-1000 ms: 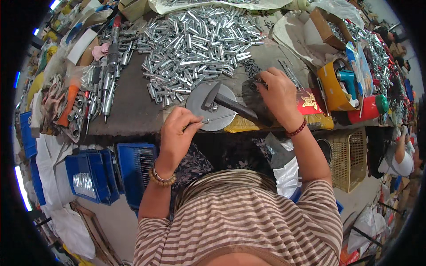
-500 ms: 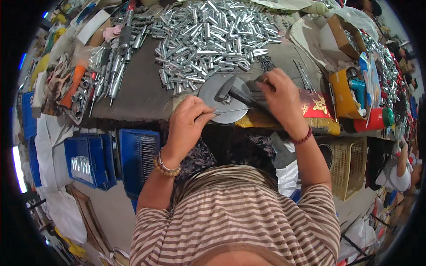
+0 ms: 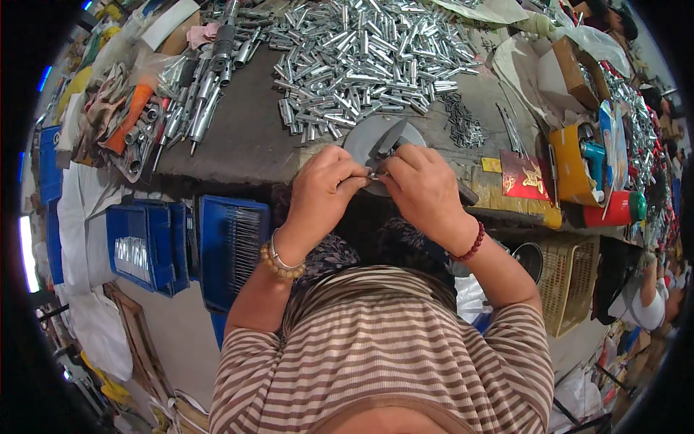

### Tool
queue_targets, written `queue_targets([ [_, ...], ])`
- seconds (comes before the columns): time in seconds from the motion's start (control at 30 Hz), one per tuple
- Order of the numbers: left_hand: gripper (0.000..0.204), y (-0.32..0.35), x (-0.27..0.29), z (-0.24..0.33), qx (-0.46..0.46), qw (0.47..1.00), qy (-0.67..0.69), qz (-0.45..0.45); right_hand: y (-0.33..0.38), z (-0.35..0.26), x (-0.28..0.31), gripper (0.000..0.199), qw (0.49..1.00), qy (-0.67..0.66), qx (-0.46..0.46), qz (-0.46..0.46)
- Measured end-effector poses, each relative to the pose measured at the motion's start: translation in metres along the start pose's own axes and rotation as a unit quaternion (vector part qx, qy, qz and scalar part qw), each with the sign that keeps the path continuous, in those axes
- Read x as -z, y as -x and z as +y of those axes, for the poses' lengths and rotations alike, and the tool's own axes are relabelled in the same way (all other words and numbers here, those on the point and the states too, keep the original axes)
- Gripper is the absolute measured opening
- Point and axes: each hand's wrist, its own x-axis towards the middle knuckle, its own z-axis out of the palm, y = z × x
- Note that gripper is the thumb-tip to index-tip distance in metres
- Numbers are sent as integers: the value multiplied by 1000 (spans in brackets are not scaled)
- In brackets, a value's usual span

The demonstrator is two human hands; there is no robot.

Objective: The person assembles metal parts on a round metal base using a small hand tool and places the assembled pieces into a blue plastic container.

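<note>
My left hand (image 3: 325,182) is closed, its thumb and forefinger pinching one end of a small metal piece (image 3: 372,176). From the other side my right hand (image 3: 425,189) pinches the same piece, so the fingertips of both hands nearly meet. They hold it over the near edge of a round grey metal disc (image 3: 359,137) on the bench. A hammer (image 3: 391,137) lies on the disc, its head showing beyond my right fingers. Its handle (image 3: 468,194) sticks out beside my right wrist. The exact form of the held piece is mostly hidden by my fingers.
Beyond the disc lies a large heap of silvery metal tubes (image 3: 369,58). A small pile of dark pins (image 3: 463,124) and a red card (image 3: 525,176) lie to the right, near a yellow container (image 3: 576,170). Tools (image 3: 199,108) crowd the left; blue trays (image 3: 233,253) stand below.
My right hand has come left and down from above the hammer to meet my left hand at the metal piece. My left hand has shifted slightly right. The view has shifted slightly.
</note>
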Motion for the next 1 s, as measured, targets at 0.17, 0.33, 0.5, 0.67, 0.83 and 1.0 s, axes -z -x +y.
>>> queue_targets([
  [0.17, 17, -2, 1, 1, -15, 1000, -9, 16, -10, -12, 10, 12, 983, 144, 99, -55],
  [0.33, 19, -6, 0, 1, -25, 999, -20, 19, -20, -15, 15, 11, 973, 168, 118, -108],
  [0.5, 15, -6, -3, 4, -15, 999, -21, 37, -17, -17, 11, 13, 964, 201, 116, -128],
  [0.67, 12, -2, 1, 5, 31, 999, 24, -9, -1, -3, 5, 16, 997, 55, 44, -30],
  [0.83, 10, -6, 4, 9, 34, 999, 16, -15, 15, 21, 35, 23, 992, 109, -63, -22],
  [1.0, 11, -7, 6, 6, 56, 997, 40, -33, 26, 15, 42, 33, 993, 8, -119, 8],
])
